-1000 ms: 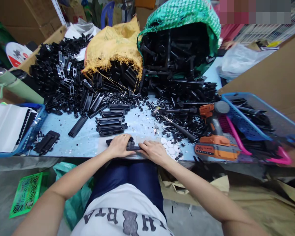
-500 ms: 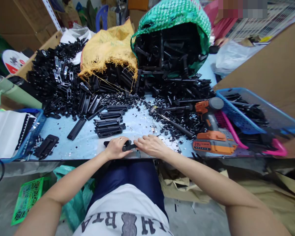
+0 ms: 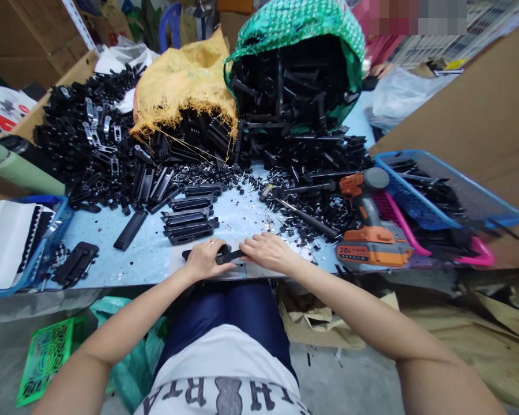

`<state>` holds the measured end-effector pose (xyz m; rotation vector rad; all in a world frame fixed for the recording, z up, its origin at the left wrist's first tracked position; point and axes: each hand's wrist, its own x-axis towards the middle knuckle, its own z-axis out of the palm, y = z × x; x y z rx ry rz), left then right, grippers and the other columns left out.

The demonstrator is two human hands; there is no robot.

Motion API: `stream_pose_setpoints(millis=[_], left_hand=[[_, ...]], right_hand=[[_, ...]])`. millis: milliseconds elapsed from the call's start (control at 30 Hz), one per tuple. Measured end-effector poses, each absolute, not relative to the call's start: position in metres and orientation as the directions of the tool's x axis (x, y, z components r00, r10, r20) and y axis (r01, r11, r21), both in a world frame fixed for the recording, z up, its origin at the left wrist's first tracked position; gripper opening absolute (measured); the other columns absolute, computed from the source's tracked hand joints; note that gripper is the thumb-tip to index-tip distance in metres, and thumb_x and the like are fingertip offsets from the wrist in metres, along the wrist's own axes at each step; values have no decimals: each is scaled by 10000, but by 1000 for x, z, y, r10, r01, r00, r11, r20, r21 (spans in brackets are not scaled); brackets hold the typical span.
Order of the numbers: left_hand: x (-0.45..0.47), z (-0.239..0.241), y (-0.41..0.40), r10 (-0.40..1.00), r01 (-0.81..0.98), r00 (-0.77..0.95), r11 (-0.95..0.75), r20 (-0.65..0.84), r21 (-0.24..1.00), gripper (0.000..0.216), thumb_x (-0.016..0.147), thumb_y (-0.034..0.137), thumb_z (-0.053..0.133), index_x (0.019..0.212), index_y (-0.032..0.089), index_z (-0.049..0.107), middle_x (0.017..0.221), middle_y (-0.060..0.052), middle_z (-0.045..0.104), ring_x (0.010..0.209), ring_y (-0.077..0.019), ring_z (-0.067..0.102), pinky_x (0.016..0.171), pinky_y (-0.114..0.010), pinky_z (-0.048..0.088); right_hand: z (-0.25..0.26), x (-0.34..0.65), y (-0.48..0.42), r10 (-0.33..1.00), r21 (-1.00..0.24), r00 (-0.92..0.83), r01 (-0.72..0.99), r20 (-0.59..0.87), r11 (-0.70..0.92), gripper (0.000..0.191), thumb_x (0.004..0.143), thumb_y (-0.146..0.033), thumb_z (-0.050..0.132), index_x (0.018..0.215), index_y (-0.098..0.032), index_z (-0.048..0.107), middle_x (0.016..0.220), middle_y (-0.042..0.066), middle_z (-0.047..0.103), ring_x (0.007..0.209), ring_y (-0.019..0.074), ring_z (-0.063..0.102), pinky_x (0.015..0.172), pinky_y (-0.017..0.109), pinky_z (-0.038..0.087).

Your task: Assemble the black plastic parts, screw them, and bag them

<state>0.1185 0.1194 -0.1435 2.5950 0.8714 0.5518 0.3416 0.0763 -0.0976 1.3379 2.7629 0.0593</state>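
A long black plastic part (image 3: 225,254) lies at the front edge of the pale blue table (image 3: 155,253). My left hand (image 3: 205,260) is closed over its left end, fingers curled round it. My right hand (image 3: 266,252) presses down on its right end with bent fingers. Just behind my hands lies a short stack of similar black parts (image 3: 189,219) in rows.
Large heaps of black plastic parts (image 3: 95,138) spill from a yellow sack (image 3: 181,80) and a green sack (image 3: 303,29). An orange cordless drill (image 3: 369,230) lies at the right, by blue (image 3: 450,190) and pink baskets. A blue basket (image 3: 47,242) stands at the left.
Both hands stay on the black part; they have shifted slightly on it. The camera view has drifted, so everything sits a little left and higher.
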Motion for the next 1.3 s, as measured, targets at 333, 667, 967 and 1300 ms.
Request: stream_pose_setpoints(millis=[333,667,967,1300], left_hand=[[255,-123,242,831,791,554,-541,39,285,327,887,158,382,1185,92,497,1142,-165,543,1043,-240,537,868,-337,434],[224,-111,218,782,745,606,-622,147,240,310,832,45,362,1022,115,597,1046,-134,561,997,-228,537,877,-334,428],[77,-119,137,755,634,572,-655,320,412,202,874,168,410,977,161,584,877,-60,567,778,-154,572,723,-281,490],[88,-109,122,674,667,728,-739,125,99,304,748,-52,345,849,116,577,830,-100,519,785,-215,490,730,-341,464]], right_hand=[[-151,390,56,872,-156,-483,858,76,489,385,917,-474,370,985,-181,611,911,67,606,856,157,515,737,287,321],[-145,406,138,986,2,135,991,102,-136,276,912,-286,390,1072,-136,557,1040,126,579,970,221,485,760,289,380],[-148,386,172,961,-28,269,963,65,-268,271,823,-126,412,1057,-54,529,936,193,608,876,246,550,677,295,393],[-140,379,117,975,-564,32,820,220,100,146,776,-269,517,813,-153,597,777,52,622,709,154,570,676,274,455]])
